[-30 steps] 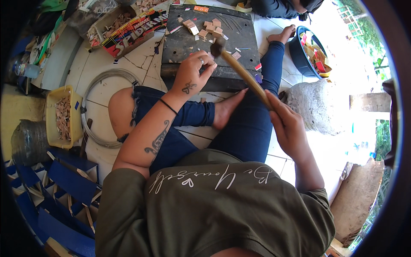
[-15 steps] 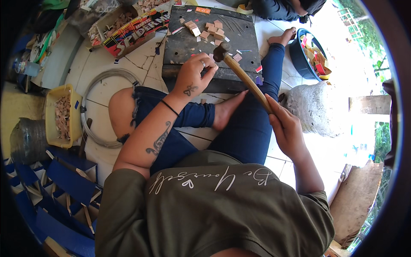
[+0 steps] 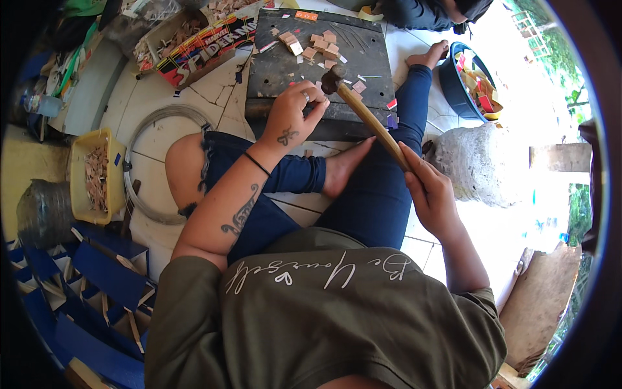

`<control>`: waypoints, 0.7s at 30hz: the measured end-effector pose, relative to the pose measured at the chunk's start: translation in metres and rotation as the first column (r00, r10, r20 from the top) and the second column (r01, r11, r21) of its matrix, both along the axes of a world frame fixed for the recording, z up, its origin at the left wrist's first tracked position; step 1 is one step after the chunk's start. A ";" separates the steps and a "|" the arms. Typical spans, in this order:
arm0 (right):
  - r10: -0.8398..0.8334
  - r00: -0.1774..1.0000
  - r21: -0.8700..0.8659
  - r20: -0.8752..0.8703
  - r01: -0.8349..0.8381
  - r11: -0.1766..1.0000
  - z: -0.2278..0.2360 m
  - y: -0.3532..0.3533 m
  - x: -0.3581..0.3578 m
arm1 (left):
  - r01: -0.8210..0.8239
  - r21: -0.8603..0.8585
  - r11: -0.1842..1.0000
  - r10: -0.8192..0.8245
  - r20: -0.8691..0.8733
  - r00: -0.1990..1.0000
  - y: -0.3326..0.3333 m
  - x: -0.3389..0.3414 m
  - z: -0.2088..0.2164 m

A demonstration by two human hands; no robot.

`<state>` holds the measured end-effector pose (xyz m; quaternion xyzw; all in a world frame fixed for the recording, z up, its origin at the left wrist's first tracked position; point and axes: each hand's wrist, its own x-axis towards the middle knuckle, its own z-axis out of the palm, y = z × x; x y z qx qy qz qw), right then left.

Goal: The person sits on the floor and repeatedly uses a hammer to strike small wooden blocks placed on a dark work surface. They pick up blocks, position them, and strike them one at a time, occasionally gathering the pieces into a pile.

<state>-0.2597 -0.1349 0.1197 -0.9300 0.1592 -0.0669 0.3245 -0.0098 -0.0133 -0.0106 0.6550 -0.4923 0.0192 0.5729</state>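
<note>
My right hand (image 3: pixel 429 188) is wrapped round the wooden handle of a hammer (image 3: pixel 372 122). Its dark metal head hovers or rests by the near edge of a low black work block (image 3: pixel 275 71); I cannot tell if it touches. Just left of the head, my left hand (image 3: pixel 295 113) is closed in a pinch over that block, wearing a ring. Whatever sits between its fingertips is too small to make out. Beyond both hands, several small tan pieces (image 3: pixel 319 45) lie scattered on the block, along with thin wires and coloured scraps.
A printed carton (image 3: pixel 207 48) of tan scraps stands back left. Left of my bent knee lies a wire coil (image 3: pixel 139 139), beside a yellow bin (image 3: pixel 116 188) of small pieces. Blue box-like parts (image 3: pixel 107 272) fill the lower left. A blue tub (image 3: pixel 447 84) stands right; another person (image 3: pixel 414 14) sits opposite.
The hammer and my right hand have shifted very slightly left. My left hand keeps its pinch in nearly the same place.
</note>
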 end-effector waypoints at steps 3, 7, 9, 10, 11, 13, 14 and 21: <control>-0.023 0.998 0.010 0.061 0.022 1.000 -0.003 0.000 -0.001 | 0.003 -0.003 1.000 -0.003 -0.021 1.000 0.000 0.000 -0.001; -0.008 1.000 0.011 0.008 0.008 1.000 -0.007 0.001 -0.003 | -0.007 0.003 1.000 0.007 0.007 1.000 0.001 0.000 -0.002; -0.038 0.999 0.037 0.004 0.038 0.999 -0.010 0.001 -0.004 | -0.012 -0.007 1.000 0.012 0.020 1.000 -0.001 0.002 -0.001; -0.010 0.999 0.009 0.050 0.010 1.000 -0.011 0.002 -0.004 | -0.009 0.000 1.000 0.009 0.011 1.000 0.000 0.001 -0.001; -0.004 0.995 -0.004 0.102 0.004 1.000 -0.012 0.002 -0.004 | -0.006 0.007 1.000 0.006 0.004 1.000 0.001 0.000 -0.001; -0.005 0.997 -0.003 0.079 0.005 1.000 -0.012 0.002 -0.004 | -0.016 0.012 1.000 0.016 0.017 1.000 0.001 0.000 -0.001; -0.013 1.000 0.011 0.003 0.013 1.000 -0.011 0.001 -0.004 | -0.018 0.005 1.000 0.018 0.030 0.999 0.001 0.000 -0.001; -0.013 0.998 0.064 -0.059 0.017 0.998 -0.005 0.000 -0.003 | -0.014 -0.016 1.000 0.014 0.006 1.000 0.000 -0.001 -0.002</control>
